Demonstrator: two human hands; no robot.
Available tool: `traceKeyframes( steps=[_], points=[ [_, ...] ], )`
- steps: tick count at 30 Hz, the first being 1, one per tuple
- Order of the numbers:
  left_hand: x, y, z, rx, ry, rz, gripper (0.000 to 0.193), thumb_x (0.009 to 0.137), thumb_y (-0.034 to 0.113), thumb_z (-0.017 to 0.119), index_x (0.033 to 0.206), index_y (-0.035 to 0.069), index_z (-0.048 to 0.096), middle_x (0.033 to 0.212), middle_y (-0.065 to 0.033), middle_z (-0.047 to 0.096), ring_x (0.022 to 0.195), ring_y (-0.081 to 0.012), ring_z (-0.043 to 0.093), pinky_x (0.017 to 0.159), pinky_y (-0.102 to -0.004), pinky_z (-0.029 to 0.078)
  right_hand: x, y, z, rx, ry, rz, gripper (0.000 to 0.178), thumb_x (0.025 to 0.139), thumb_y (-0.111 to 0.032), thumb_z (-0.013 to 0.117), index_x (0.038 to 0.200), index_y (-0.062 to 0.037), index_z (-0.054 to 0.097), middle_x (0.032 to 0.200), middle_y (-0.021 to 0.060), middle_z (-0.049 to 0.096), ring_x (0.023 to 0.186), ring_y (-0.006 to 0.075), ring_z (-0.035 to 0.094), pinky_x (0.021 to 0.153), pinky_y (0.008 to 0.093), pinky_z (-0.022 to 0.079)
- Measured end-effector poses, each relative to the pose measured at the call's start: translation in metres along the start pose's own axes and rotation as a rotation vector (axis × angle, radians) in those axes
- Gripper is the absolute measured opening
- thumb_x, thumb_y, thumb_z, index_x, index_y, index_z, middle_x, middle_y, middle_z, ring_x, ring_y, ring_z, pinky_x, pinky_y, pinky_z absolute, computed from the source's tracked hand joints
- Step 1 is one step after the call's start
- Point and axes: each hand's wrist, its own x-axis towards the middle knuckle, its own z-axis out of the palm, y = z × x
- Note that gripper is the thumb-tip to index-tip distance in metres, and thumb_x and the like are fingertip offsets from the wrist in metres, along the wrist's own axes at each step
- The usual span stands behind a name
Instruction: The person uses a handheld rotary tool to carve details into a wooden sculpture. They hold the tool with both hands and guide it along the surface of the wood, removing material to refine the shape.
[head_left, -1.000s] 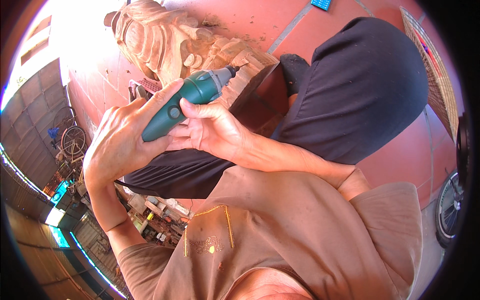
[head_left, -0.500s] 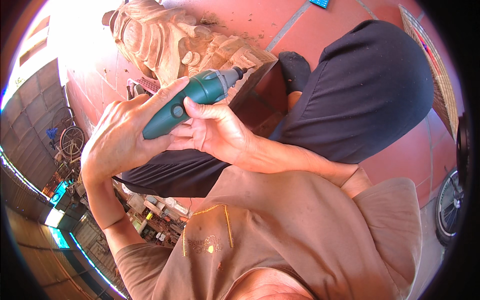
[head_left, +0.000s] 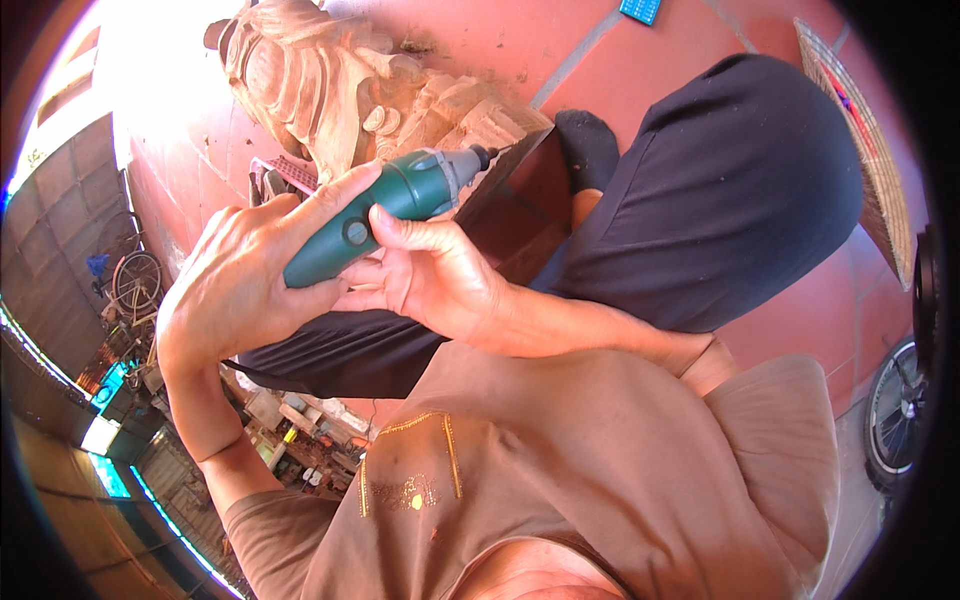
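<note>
A green rotary tool (head_left: 405,190) with a grey nose and a dark collet points up and to the right above my lap. My left hand (head_left: 235,280) is wrapped round its rear part, index finger stretched along the top. From the right, my right hand (head_left: 435,275) holds it too, thumb pressed on the casing beside a round button and fingers curled underneath, partly hidden. Just beyond the tool lies a carved wooden figure (head_left: 330,85) with deep folds and a flat-cut base. Any bit in the collet is too small to make out.
My bent leg in dark trousers (head_left: 730,190) fills the right side. A woven conical hat (head_left: 865,150) stands beyond it, near a bicycle wheel (head_left: 897,410). A blue object (head_left: 640,10) and wood dust lie on the red tiles (head_left: 480,35). Clutter (head_left: 300,430) sits at lower left.
The view has shifted slightly. The tool's nose sits a little lower against the wooden base. Both hands keep the same hold.
</note>
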Motion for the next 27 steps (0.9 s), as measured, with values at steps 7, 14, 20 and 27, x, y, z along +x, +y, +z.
traceKeyframes(
  steps=[7,14,20,27],
  points=[
    [-0.009,-0.003,0.004,0.088,0.024,-0.068,0.084,0.073,0.016,0.079,0.152,0.017,0.051,0.101,-0.0213,0.072,0.087,-0.0425,0.07,0.074,-0.0472,0.056,0.002,0.0,0.001,-0.022,0.016,0.016,0.038,0.097,-0.031,0.073,0.126,-0.0103,0.062,0.128,0.0119,0.067,0.116,0.033,0.065,0.103,0.0569,0.049],
    [-0.007,-0.008,0.006,0.072,0.046,-0.074,0.085,0.07,0.012,0.077,0.151,0.017,0.051,0.104,-0.0235,0.071,0.088,-0.0439,0.07,0.077,-0.0479,0.056,0.011,-0.003,-0.006,-0.009,-0.004,0.003,0.038,0.1,-0.027,0.07,0.129,-0.0064,0.06,0.131,0.0153,0.067,0.124,0.0422,0.063,0.104,0.0619,0.05],
    [-0.012,-0.012,0.007,0.099,0.055,-0.091,0.084,0.071,0.009,0.074,0.152,0.016,0.051,0.108,-0.0243,0.07,0.09,-0.0437,0.071,0.077,-0.0471,0.056,0.014,-0.003,-0.002,-0.052,0.006,0.028,0.039,0.097,-0.03,0.073,0.127,-0.0082,0.061,0.128,0.0143,0.068,0.119,0.0373,0.066,0.103,0.0577,0.05],
    [-0.008,-0.018,0.007,0.069,0.092,-0.055,0.086,0.071,0.01,0.075,0.153,0.019,0.05,0.097,-0.0216,0.068,0.083,-0.0422,0.069,0.073,-0.0468,0.055,0.022,-0.005,-0.002,-0.045,0.018,-0.005,0.038,0.096,-0.028,0.074,0.126,-0.0069,0.061,0.126,0.017,0.069,0.119,0.0405,0.067,0.099,0.0586,0.055]
  ],
)
